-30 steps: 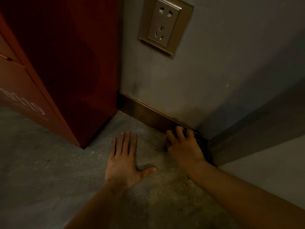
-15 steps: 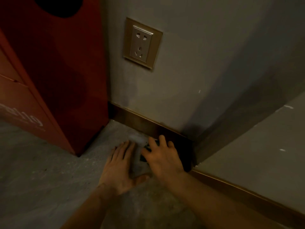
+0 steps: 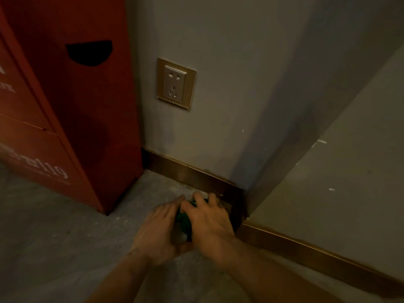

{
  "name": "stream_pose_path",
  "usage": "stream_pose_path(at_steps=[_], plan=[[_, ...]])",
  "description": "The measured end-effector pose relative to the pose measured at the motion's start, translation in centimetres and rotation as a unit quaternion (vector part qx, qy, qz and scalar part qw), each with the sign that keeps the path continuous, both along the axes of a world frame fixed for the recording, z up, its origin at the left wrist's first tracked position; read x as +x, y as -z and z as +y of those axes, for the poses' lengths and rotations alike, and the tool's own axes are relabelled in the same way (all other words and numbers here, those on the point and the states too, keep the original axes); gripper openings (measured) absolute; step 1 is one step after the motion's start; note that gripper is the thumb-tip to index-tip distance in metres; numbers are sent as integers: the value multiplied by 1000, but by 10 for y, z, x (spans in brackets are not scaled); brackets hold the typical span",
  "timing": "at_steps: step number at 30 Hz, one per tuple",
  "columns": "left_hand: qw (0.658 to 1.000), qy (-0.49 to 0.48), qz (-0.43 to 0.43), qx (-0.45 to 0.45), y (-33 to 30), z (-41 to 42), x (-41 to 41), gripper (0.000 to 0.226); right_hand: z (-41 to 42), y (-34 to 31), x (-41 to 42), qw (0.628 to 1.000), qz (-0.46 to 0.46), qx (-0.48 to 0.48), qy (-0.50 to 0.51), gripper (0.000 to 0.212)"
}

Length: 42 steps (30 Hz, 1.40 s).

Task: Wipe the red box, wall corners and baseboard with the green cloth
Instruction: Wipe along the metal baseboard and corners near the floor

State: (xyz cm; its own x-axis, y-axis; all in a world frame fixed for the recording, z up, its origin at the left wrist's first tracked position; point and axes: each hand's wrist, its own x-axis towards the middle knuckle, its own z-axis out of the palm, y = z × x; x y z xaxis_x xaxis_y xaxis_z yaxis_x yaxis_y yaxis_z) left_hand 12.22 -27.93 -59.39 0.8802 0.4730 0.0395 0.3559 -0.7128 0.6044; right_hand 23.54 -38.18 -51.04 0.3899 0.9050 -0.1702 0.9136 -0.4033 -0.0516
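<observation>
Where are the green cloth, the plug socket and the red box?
green cloth (image 3: 183,219): head view, the bit showing between both hands.
plug socket (image 3: 175,84): head view, middle of its silver face.
red box (image 3: 87,119): head view, its shadowed side panel.

Floor (image 3: 54,237): grey, rough, dusty, running right up to the baseboard (image 3: 188,176).
Red box (image 3: 72,110): standing upright on the floor at left, its back edge against the wall.
Green cloth (image 3: 184,219): down on the floor just beside the baseboard, mostly covered.
Left hand (image 3: 157,230): pressed flat, touching the cloth.
Right hand (image 3: 209,224): on the cloth too.
</observation>
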Motion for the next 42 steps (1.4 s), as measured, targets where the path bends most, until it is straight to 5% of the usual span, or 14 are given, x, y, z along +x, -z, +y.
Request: stream_pose_path(at_steps=[17,42], plan=[[994,-28,35,99,44,-22,36,136,-9,15,43,990,-120,47,61,61],[987,-25,89,133,76,-19,34,126,34,58,77,932,-279,-153,-171,34]])
